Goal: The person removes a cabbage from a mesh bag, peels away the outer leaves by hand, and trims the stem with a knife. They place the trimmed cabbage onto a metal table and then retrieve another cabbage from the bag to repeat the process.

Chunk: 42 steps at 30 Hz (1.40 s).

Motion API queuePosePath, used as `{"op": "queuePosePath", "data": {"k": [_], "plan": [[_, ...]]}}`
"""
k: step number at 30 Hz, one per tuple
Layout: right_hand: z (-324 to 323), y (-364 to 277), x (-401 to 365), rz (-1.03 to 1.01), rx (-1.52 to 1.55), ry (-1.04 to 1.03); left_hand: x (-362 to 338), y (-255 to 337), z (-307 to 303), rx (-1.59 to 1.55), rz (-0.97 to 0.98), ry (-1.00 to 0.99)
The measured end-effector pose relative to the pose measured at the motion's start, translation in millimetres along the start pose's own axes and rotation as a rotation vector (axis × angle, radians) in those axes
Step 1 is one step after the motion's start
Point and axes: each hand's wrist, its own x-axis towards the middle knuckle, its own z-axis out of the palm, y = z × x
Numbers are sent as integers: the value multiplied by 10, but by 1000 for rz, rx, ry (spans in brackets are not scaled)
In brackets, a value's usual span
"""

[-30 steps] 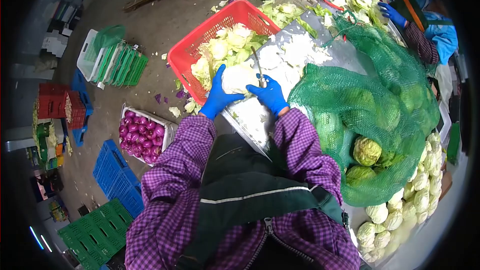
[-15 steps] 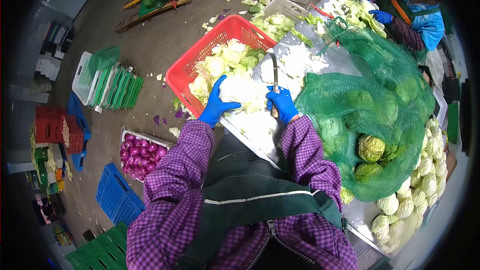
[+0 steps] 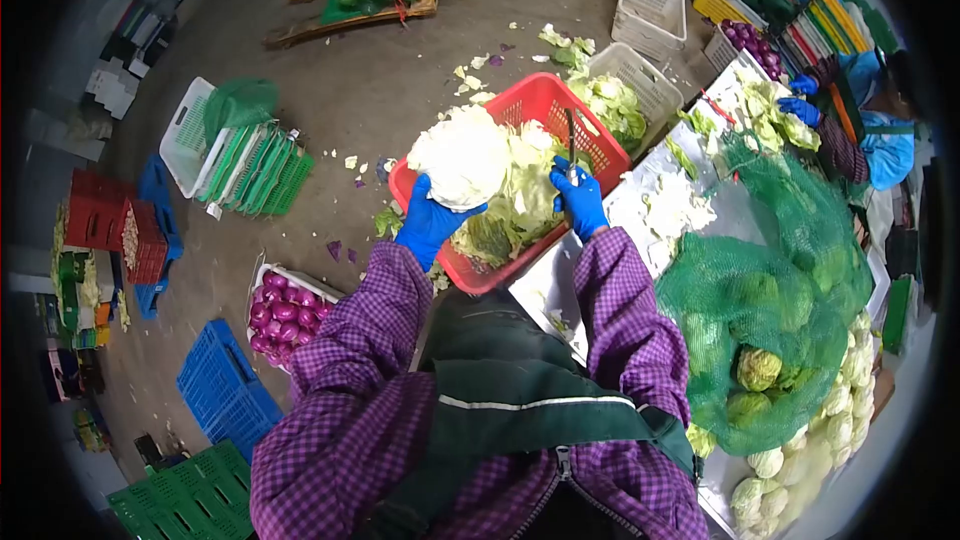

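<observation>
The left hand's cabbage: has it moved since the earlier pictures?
Yes, the cabbage has moved away from the table, over the red crate.

1 blue-gloved left hand (image 3: 430, 228), 1 blue-gloved right hand (image 3: 582, 197), and between them 1 round, pale cabbage head (image 3: 458, 155) and 1 dark-bladed knife (image 3: 571, 135)! Underneath, 1 red perforated plastic crate (image 3: 470, 278); alongside, 1 cream plastic crate (image 3: 650, 75). It's 2 lots of round purple onions (image 3: 284, 313), while the pale green cabbages (image 3: 767, 463) overlap too much to count!
</observation>
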Motion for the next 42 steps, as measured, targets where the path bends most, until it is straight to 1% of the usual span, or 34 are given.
{"op": "queuePosePath", "data": {"k": [2,3,4,5,6,8,9,10,11,12,14,15,17,18,19,20,22,24,25,26,27,28,30,31,32,33,34,35,36,37,38,40,41,42], "plan": [[239,-374,-216,41,10,-109,88,111,20,-421,-114,-363],[302,-499,-312,-19,113,-216,122,159,90,-427,-117,-360],[355,-608,-404,-79,217,-323,166,211,198,-377,-76,-232],[426,-716,-493,-158,161,-348,205,220,262,-325,-36,-108],[501,-828,-594,-243,-5,-315,237,177,271,-327,-44,-112],[568,-496,-396,-840,-344,-158,313,77,299,172,-81,-2],[546,-544,-454,-840,-347,-149,312,30,356,121,-115,20],[516,-646,-571,-710,-480,-95,285,-14,401,117,-120,18],[494,-732,-600,-587,-611,-39,310,-29,451,63,-165,86],[431,-744,-553,-590,-616,-34,339,-55,486,9,-212,157],[258,-721,-468,-430,-410,5,376,-99,518,-4,-256,208],[229,-934,-552,-350,-395,17,394,-113,539,-17,-280,228],[76,-1005,-463,-228,-267,66,411,-149,494,-28,-314,257],[18,-1052,-437,-161,-203,96,409,-167,401,-122,-342,140],[-63,-1014,-355,-169,-148,144,388,-167,373,-216,-365,23],[-143,-952,-262,-183,-93,190,378,-184,359,-213,-363,27],[-246,-876,-193,-82,-157,236,375,-214,419,-233,-298,221],[-203,-759,-229,-179,-176,192,373,-166,415,-244,-298,168],[-170,-788,-298,-102,-253,117,364,-156,415,-257,-302,117],[-147,-645,-276,-234,-284,62,366,-156,420,-254,-306,120],[-7,-809,-471,-280,-357,-20,365,-136,481,-231,-305,126],[119,-793,-584,-510,-315,-67,372,-126,517,-209,-305,130],[284,-729,-675,-700,-445,11,428,-133,521,-211,-324,178],[287,-748,-687,-698,-445,17,448,-143,524,-217,-338,228],[290,-780,-695,-563,-443,11,457,-157,527,-216,-342,228],[302,-829,-697,-432,-439,5,469,-159,552,-215,-326,144],[290,-891,-690,-433,-438,12,480,-158,580,-213,-311,58],[253,-974,-669,-296,-268,-3,487,-156,608,-212,-316,52],[233,-1051,-666,-156,-100,-21,460,-142,685,-237,-316,109],[239,-1127,-679,-196,-69,-16,438,-143,726,-262,-314,167],[231,-1149,-675,-196,-70,-14,436,-158,723,-263,-315,166],[215,-1168,-666,-169,20,80,431,-186,680,-247,-282,101],[220,-1106,-684,-138,69,77,461,-205,548,-249,-278,101],[212,-977,-687,-84,9,39,504,-246,340,-323,-297,33]]}}
